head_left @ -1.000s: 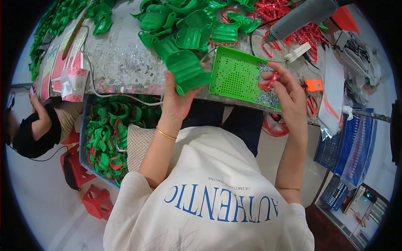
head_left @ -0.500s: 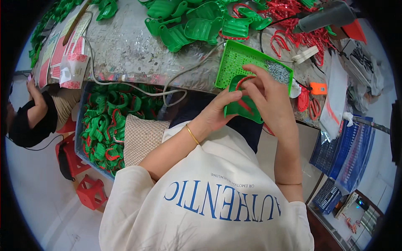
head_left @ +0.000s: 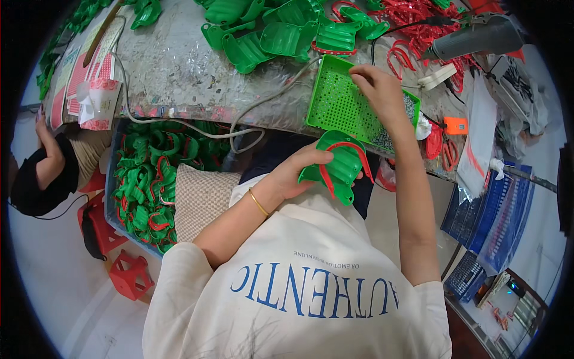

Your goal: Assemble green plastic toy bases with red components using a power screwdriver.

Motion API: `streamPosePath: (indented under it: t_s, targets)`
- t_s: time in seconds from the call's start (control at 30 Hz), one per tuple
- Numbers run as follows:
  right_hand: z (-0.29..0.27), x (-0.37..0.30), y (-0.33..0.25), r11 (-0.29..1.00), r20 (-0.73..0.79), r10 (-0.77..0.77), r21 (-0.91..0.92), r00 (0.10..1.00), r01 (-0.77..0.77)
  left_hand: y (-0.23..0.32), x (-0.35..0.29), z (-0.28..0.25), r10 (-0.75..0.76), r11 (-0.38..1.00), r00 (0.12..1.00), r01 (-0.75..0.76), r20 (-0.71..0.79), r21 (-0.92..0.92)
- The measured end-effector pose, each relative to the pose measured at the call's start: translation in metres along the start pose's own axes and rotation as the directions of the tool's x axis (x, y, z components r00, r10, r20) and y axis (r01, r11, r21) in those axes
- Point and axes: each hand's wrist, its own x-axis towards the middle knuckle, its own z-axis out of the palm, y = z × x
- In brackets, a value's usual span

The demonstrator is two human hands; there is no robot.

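My left hand [head_left: 294, 172] grips a curved green plastic piece [head_left: 344, 164] in front of the table edge, thumb on its near side. A red strip [head_left: 359, 154] arches across that piece, with its ends hanging free. My right hand [head_left: 381, 90] is above the green perforated tray [head_left: 332, 116], its thumb and fingertips pressed together. Anything between those fingertips is too small to make out. Small silvery metal parts [head_left: 409, 107] lie at the tray's right end, partly behind my right wrist.
Green plastic pieces [head_left: 290, 37] and red strips [head_left: 412, 30] cover the back of the table. A grey tool [head_left: 478, 39] lies back right. Scissors [head_left: 449, 155] sit right of the tray. A blue bin [head_left: 113, 209] of green-red pieces stands left; farther left is another person [head_left: 45, 173].
My right hand has left the green piece and moved up over the tray. My left hand has lowered the piece slightly and turned it, so the red strip shows more fully.
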Motion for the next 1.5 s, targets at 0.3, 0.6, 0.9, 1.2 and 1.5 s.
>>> streamPosePath:
  t_s: [0.3, 0.6, 0.9, 1.2, 1.5]
  targets:
    - [0.024, 0.015, 0.01, 0.772, -0.053, -0.25, -0.614, 0.967, 0.165, 0.005, -0.001, -0.004, -0.035, 0.997, 0.999, 0.032, -0.031, -0.071]
    - [0.028, 0.016, 0.006, 0.736, -0.081, -0.173, -0.673, 0.982, 0.074, -0.005, 0.002, -0.004, -0.019, 1.0, 1.0, 0.02, -0.017, 0.016]
    - [0.005, -0.033, 0.02, 0.998, -0.133, 0.017, -0.055, 0.991, -0.024, -0.001, 0.002, -0.007, -0.026, 0.996, 1.0, 0.024, -0.014, -0.088]
    - [-0.018, -0.104, -0.045, 1.0, -0.09, 0.015, 0.008, 0.996, -0.015, 0.002, 0.004, -0.008, 0.017, 0.997, 0.999, -0.02, -0.031, -0.078]
    - [0.001, -0.111, -0.053, 0.99, 0.0, -0.002, -0.143, 1.0, 0.002, -0.003, 0.001, -0.008, 0.094, 0.996, 0.991, -0.092, -0.097, 0.018]
